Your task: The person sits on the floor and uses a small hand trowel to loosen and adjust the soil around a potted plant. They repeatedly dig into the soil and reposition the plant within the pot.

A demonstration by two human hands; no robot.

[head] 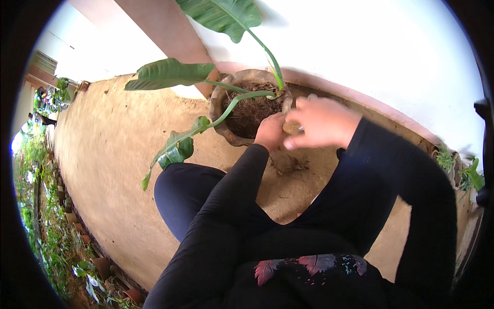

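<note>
A round pot with a wavy rim [231, 138] stands on the ground by the wall, filled with dark soil [251, 112]. From the soil grows a plant with thick green stems and large leaves [170, 74]. My left hand [270, 131] rests at the pot's near right rim; its fingertips are partly hidden. Just right of it is my right hand [322, 123], blurred, with its fingers spread and curved around a small brownish object [292, 128]. Whether either hand grips that object cannot be told.
A white wall [366, 46] with a pink base rises behind the pot. Loose dry debris [291, 164] lies on the ground between my knees. Small plants [445, 158] stand at the right, and more potted plants [101, 267] line the left edge. A parked motorcycle is far off.
</note>
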